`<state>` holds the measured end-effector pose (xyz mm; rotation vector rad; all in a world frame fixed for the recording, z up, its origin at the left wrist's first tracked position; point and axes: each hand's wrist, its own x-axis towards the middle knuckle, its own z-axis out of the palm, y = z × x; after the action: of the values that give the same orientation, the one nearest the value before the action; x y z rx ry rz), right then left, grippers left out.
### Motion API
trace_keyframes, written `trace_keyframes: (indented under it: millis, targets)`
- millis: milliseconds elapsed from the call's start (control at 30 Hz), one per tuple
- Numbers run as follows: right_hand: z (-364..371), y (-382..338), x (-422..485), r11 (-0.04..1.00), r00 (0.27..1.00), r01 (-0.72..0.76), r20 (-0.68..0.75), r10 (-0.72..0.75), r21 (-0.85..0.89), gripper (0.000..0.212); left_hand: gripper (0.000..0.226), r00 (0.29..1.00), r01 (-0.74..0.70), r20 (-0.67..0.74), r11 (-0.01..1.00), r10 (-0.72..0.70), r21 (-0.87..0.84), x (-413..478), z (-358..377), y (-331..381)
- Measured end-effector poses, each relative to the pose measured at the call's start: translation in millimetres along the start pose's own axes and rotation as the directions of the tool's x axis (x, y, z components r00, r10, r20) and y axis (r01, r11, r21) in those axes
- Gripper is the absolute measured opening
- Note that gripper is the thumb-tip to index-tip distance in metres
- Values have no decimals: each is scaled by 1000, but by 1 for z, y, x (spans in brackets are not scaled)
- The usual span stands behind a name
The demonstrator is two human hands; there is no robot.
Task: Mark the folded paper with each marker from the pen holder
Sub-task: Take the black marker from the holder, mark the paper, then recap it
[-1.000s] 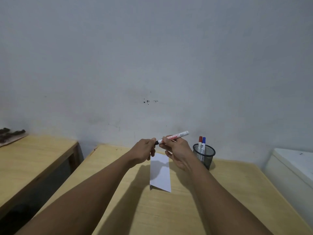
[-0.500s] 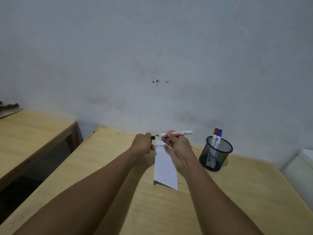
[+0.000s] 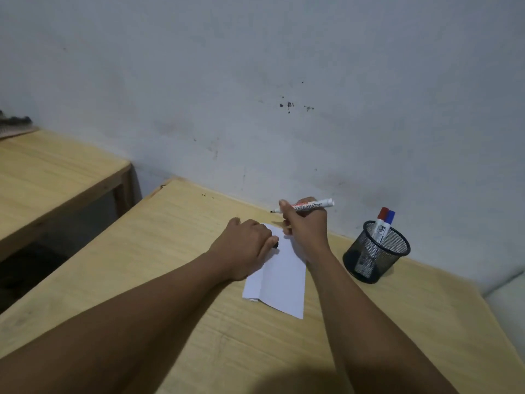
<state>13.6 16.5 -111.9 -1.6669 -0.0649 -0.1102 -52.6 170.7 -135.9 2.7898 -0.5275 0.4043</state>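
A folded white paper lies on the wooden table. My left hand rests on the paper's far left corner, fingers closed around a black marker cap. My right hand hovers just above the paper's far end, holding an uncapped white marker almost level, its black tip pointing left. A black mesh pen holder stands to the right of the paper with a red-capped marker and a blue-capped marker upright in it.
The table's far edge meets a grey wall. A second wooden table stands to the left across a dark gap. A white object sits past the table's right edge.
The cap came off the marker and stayed in my left hand, which dropped onto the paper's corner. My right hand kept the marker raised. The view tilted down.
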Motion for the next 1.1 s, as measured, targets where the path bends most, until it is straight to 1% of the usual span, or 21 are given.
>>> trace_keyframes:
  millis: [133,200,267,333,433,533,633,733,800,933,1033,1100]
  targets:
    - [3,10,1,998,994,-43,98,39,46,20,51,996,-33,-84,998,37,46,-1,3,0]
    - [4,13,1,998,995,-57,84,54,38,22,50,994,-64,-82,997,68,53,-1,5,1]
    - [3,13,1,998,996,-52,78,50,30,24,47,995,-72,-60,997,73,20,-1,6,2]
    - [1,11,3,999,997,-36,72,34,29,19,50,997,-46,-66,999,47,19,-1,6,1]
    - [-5,13,4,999,1000,1,0,-1,-39,13,56,995,-2,-101,1000,3,12,-3,8,0]
    - [-8,15,-4,996,1000,15,5,-15,-86,14,55,995,24,-93,996,-31,-83,-3,6,1]
    - [-7,17,-11,999,1000,6,-24,-7,-50,10,51,984,89,-130,974,-118,-209,-4,9,1]
    - [-1,18,-16,999,999,-35,-15,35,-20,10,44,963,173,-110,879,-245,-445,-3,5,-2]
    - [4,17,-19,1000,1000,-19,9,19,-1,9,37,953,181,-112,827,-281,-532,-2,1,-1]
    - [15,6,-20,998,999,10,32,-12,65,18,35,970,110,-112,798,-217,-592,-3,-5,3]
    - [21,-2,-18,997,999,13,35,-16,76,21,38,984,55,-108,819,-141,-572,-4,-3,-2]
    - [23,-5,-19,989,1000,-13,23,10,146,21,39,991,40,-88,844,-103,-534,-4,1,-5]
